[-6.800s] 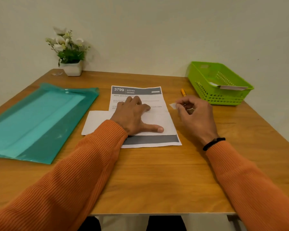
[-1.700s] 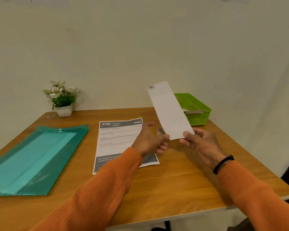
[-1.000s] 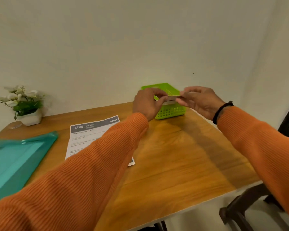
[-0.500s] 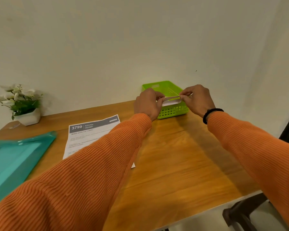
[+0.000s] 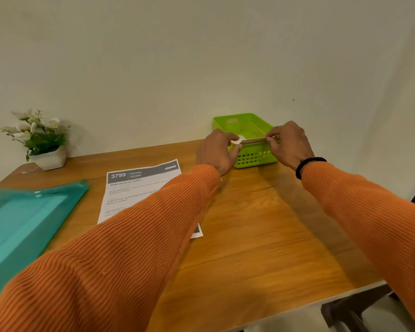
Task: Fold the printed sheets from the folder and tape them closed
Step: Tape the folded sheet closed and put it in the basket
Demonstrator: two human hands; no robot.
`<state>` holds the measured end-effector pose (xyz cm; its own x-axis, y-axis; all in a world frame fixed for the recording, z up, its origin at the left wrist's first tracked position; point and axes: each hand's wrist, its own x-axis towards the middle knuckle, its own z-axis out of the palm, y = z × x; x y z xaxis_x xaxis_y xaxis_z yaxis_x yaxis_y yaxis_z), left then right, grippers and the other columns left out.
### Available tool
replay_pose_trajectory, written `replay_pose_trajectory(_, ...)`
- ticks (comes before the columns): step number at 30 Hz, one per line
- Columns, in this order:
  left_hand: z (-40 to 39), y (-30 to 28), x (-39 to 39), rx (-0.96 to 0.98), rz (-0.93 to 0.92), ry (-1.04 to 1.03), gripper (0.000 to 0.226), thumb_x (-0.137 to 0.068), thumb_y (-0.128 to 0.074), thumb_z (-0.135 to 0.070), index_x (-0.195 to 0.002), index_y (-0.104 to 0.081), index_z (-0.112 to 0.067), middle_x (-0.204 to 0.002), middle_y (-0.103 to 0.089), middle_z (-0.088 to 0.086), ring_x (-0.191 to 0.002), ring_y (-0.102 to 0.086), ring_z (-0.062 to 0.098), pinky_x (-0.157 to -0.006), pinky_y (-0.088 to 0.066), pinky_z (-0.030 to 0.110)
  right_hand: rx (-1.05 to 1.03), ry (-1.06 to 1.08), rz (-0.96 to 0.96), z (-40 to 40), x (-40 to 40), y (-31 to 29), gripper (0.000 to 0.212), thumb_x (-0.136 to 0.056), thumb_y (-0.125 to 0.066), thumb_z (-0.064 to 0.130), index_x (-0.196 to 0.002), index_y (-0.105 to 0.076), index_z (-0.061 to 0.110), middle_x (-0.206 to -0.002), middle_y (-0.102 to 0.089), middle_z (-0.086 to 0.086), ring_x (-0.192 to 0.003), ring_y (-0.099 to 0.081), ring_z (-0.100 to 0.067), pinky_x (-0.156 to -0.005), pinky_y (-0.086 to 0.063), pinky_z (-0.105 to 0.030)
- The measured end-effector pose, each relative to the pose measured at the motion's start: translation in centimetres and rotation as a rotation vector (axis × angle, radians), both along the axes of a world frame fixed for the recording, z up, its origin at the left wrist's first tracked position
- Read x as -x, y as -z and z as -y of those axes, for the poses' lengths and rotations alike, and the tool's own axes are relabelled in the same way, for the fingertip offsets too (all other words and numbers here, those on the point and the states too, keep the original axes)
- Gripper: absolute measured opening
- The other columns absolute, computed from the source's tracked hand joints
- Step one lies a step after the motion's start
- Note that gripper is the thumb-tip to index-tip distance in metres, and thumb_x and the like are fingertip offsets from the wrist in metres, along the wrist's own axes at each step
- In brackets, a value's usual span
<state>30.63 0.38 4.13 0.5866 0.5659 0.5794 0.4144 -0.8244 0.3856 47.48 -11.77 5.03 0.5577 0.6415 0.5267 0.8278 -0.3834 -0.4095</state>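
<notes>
— Where had the folded sheet (image 5: 252,140) got to when you looked?

— Both hands had it, held flat over the near rim of the green basket (image 5: 254,156) at the far right of the table (image 5: 261,236). The left hand (image 5: 217,149) pinched one end between thumb and fingers, the right hand (image 5: 289,144) pinched the other. I saw it edge-on, so only a thin strip showed.

— Was it taped shut?

— I couldn't tell from where I stood; the edge-on angle hid any tape. Judging by where it hung, I'd say that one was finished and about to go into the basket. Something pale already seemed to lie inside, near the left thumb, though it was too small for me to name.

— And what was left?

— At least one printed sheet (image 5: 139,188), headed "3799 KITCHEN", lay flat and unfolded on the table under the left sleeve. The teal folder (image 5: 22,224) sat well apart at the left edge. Whether more sheets waited in it, I couldn't see. So the job looked partway done: folding and taping remained for that flat one.
</notes>
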Motion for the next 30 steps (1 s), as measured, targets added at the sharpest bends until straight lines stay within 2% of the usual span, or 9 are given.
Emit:
replay_pose_trajectory(4,-0.8,-0.1,0.4,0.021,-0.021,-0.004,0.036,-0.098,-0.063,-0.048,-0.125,-0.071,-0.028,-0.109,-0.066,-0.002,-0.098,-0.062,0.016,-0.08,-0.052,0.033,0.018,0.058,0.078,-0.3,0.3,-1.3,0.02,-0.104,-0.058,0.021,-0.113,-0.073,0.011,-0.118,-0.058,-0.016,-0.1,-0.061,-0.035,-0.073,-0.04,-0.036)
replay_pose_trajectory(10,-1.1,-0.3,-0.9,-0.003,-0.031,-0.005,0.031,-0.091,-0.066,-0.059,-0.101,-0.076,-0.031,-0.096,-0.057,-0.005,-0.091,-0.058,0.016,-0.073,-0.049,0.032,-0.033,0.128,0.114,-0.6,0.0,-2.3,0.018,-0.103,-0.057,0.024,-0.108,-0.071,0.013,-0.115,-0.057,-0.012,-0.098,-0.06,-0.034,-0.073,-0.04,-0.039)
replay_pose_trajectory(14,-0.6,-0.7,-2.0,-0.049,-0.085,0.031,0.032,-0.092,-0.065,-0.058,-0.11,-0.076,-0.033,-0.098,-0.05,-0.004,-0.098,-0.055,0.019,-0.078,-0.049,0.035,-0.039,0.132,0.108,-0.5,-0.3,-2.1,0.017,-0.103,-0.057,0.024,-0.107,-0.07,0.014,-0.116,-0.057,-0.011,-0.098,-0.061,-0.033,-0.074,-0.041,-0.04)
replay_pose_trajectory(17,-0.5,-1.0,-2.8,-0.061,-0.13,0.044,0.022,-0.097,-0.067,-0.043,-0.113,-0.076,-0.032,-0.103,-0.05,-0.001,-0.106,-0.056,0.022,-0.082,-0.047,0.036,-0.051,0.14,0.094,-0.4,-0.5,-1.9,0.017,-0.103,-0.057,0.025,-0.106,-0.071,0.016,-0.115,-0.057,-0.01,-0.098,-0.061,-0.034,-0.074,-0.042,-0.041)
replay_pose_trajectory(22,-0.7,-1.7,-3.3,0.011,-0.01,0.057,0.015,-0.101,-0.061,-0.029,-0.108,-0.072,-0.021,-0.106,-0.056,0.003,-0.099,-0.058,0.023,-0.08,-0.043,0.032,-0.072,0.169,0.085,-0.1,-1.1,-2.3,0.018,-0.103,-0.056,0.026,-0.105,-0.07,0.015,-0.116,-0.058,-0.011,-0.099,-0.061,-0.034,-0.075,-0.042,-0.041)
replay_pose_trajectory(27,1.0,-2.9,-2.7,-0.042,0.174,0.105,0.014,-0.106,-0.051,-0.024,-0.113,-0.062,-0.017,-0.109,-0.057,0.001,-0.089,-0.053,0.016,-0.079,-0.045,0.033,-0.113,0.193,0.091,0.2,-1.2,-3.4,0.017,-0.102,-0.056,0.023,-0.104,-0.069,0.012,-0.118,-0.058,-0.013,-0.096,-0.062,-0.038,-0.075,-0.045,-0.041)
replay_pose_trajectory(30,2.1,-2.3,-2.0,-0.083,0.193,0.183,0.013,-0.105,-0.052,-0.023,-0.11,-0.061,-0.017,-0.105,-0.063,0.001,-0.085,-0.057,0.016,-0.073,-0.047,0.033,-0.14,0.146,0.088,0.6,-1.1,-3.8,0.018,-0.1,-0.055,0.02,-0.104,-0.07,0.012,-0.112,-0.068,-0.012,-0.097,-0.064,-0.037,-0.077,-0.05,-0.043)
